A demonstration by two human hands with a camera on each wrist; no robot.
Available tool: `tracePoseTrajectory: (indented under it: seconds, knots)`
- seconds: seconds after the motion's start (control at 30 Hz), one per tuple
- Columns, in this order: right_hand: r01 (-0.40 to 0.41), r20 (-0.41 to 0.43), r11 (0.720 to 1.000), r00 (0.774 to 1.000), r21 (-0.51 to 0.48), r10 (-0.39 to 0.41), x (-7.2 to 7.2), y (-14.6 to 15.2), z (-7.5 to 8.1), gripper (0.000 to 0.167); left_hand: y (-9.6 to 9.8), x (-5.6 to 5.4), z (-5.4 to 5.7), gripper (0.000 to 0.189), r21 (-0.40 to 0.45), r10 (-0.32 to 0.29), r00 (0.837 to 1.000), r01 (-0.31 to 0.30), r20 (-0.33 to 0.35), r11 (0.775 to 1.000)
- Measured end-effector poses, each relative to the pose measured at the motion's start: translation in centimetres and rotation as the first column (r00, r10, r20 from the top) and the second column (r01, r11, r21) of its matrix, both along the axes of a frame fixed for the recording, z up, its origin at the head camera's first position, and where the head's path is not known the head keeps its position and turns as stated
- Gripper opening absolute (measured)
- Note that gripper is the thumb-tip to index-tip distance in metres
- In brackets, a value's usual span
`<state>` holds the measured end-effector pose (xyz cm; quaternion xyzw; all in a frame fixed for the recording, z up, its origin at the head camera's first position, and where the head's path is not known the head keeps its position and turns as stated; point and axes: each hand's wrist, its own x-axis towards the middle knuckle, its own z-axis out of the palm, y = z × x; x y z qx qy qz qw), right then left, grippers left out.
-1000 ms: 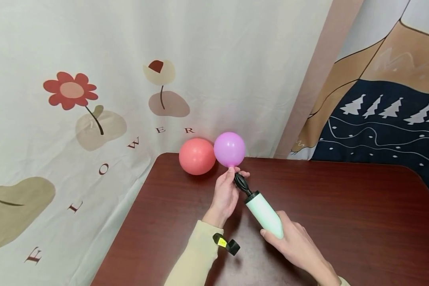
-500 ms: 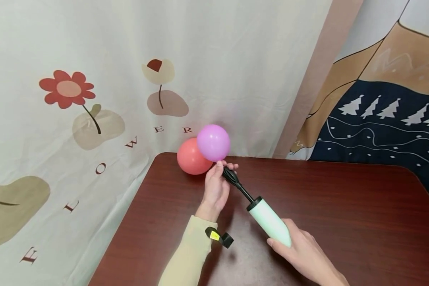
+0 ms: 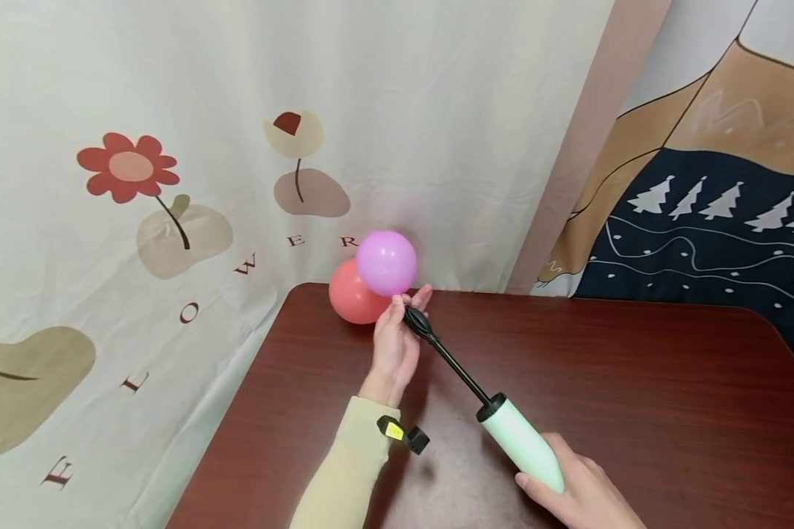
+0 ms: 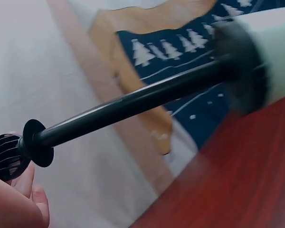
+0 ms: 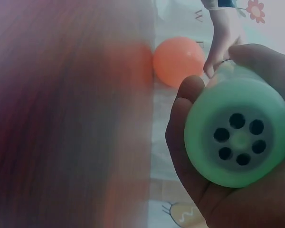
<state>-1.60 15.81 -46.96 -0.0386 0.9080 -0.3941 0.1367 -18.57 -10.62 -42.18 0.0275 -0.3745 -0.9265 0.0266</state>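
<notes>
Dark reddish wood tops the table [image 3: 635, 389] before a pale flower-print curtain [image 3: 437, 110]; above it a pump [image 3: 491, 406] slants along its long axis, black end [image 3: 418, 322] pointing between 10 and 11 o'clock, mint-green barrel [image 3: 524, 447] between 4 and 5. Curled snugly round the barrel is the right hand [image 3: 578, 488], while the left hand [image 3: 394, 345] pinches the purple balloon [image 3: 387, 263] by its neck at the black end. That balloon is at 12 o'clock from the left hand, partly covering a red balloon [image 3: 353, 297] towards 7 o'clock.
</notes>
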Motion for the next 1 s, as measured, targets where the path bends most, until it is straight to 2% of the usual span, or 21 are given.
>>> tracePoseTrajectory:
  seconds: [0.2,0.3,0.43,0.53,0.67,0.83,1.0]
  knots:
    - [0.024,-0.011,0.999,1.000,-0.027,-0.024,-1.5,-1.6,0.5,0.061,2.8,1.4,-0.9,0.026,-0.035,-0.056,0.998,0.056,0.002,0.998]
    - [0.033,-0.067,0.998,0.997,-0.047,-0.036,-2.3,-2.4,0.9,0.058,3.9,2.0,-1.4,0.026,-0.021,-0.060,0.998,0.060,0.017,0.998]
    - [0.035,-0.151,0.998,0.988,-0.062,-0.044,-3.2,-3.1,1.2,0.054,4.6,2.3,-1.7,0.027,0.013,-0.069,0.996,0.069,0.052,0.998]
    - [0.036,-0.157,0.997,0.986,-0.065,-0.046,-3.8,-3.5,1.5,0.055,4.5,2.1,-1.6,0.025,0.037,-0.088,0.994,0.086,0.062,0.996]
    - [0.042,-0.151,0.996,0.987,-0.081,-0.054,-4.1,-3.9,1.8,0.056,4.2,1.6,-1.1,0.023,0.046,-0.094,0.995,0.092,0.041,0.995]
    - [0.049,-0.118,0.993,0.991,-0.103,-0.061,-4.0,-4.1,2.2,0.058,3.7,0.9,-0.5,0.022,0.041,-0.070,0.997,0.069,0.025,0.997]
    - [0.049,-0.059,0.996,0.997,-0.068,-0.053,-3.2,-3.3,2.2,0.060,2.5,-0.1,-0.1,0.022,0.086,-0.027,0.998,0.022,0.054,0.996]
